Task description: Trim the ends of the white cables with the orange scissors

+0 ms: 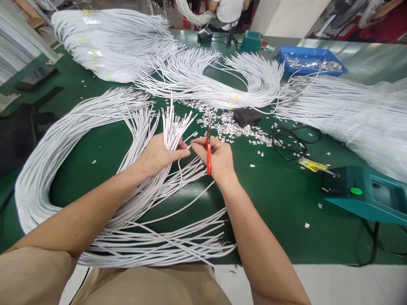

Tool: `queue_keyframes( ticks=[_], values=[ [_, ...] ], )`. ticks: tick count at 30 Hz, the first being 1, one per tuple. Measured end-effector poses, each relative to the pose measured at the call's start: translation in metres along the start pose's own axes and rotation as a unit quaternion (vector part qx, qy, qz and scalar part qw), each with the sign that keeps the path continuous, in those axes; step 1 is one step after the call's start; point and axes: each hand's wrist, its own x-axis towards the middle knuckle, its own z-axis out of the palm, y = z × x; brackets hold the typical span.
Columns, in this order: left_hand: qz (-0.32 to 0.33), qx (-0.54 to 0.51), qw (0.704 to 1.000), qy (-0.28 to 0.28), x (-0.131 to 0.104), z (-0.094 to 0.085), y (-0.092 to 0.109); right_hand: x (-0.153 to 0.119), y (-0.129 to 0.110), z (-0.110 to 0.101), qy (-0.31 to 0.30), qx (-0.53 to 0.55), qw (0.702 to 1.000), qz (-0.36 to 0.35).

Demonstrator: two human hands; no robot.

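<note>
My left hand [160,154] is closed round a bunch of white wires [173,131], whose ends stick up above the fist. Its thumb and a finger also pinch the end of a single wire pointing right. Just beside it, my right hand [219,159] holds orange-handled scissors [209,157] in the palm, blades pointing up and away. The right thumb and fingertip meet close to that single wire's end; whether they grip it is too small to tell. A long looped bundle of white wires [34,182] curves around on the left, and more loose wire ends [190,241] lie near the table's front edge.
Small silvery pieces [225,125] lie scattered beyond my hands, around a black block [247,116]. Larger wire bundles [114,42] are at the back. A blue tray [286,55] stands back right, a teal machine [365,190] at right, with yellow-handled pliers [313,165] beside it. People sit beyond.
</note>
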Motion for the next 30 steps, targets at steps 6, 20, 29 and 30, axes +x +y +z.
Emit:
queue_keyframes(
  ticks=[6,20,29,30],
  values=[
    [0.0,-0.002,1.0,0.008,-0.001,0.002,0.003,0.0,0.001,0.004,0.016,0.077,0.996,0.05],
    [-0.009,-0.187,0.969,-0.159,0.005,-0.002,-0.017,0.004,0.008,-0.006,0.14,0.016,0.99,0.009],
    [-0.061,-0.089,0.986,-0.127,0.004,-0.009,-0.014,0.002,0.0,-0.012,0.093,-0.01,0.994,-0.053],
    [-0.069,-0.112,0.983,-0.126,0.004,-0.007,-0.015,0.002,0.001,-0.009,0.066,-0.013,0.997,-0.045]
  ],
)
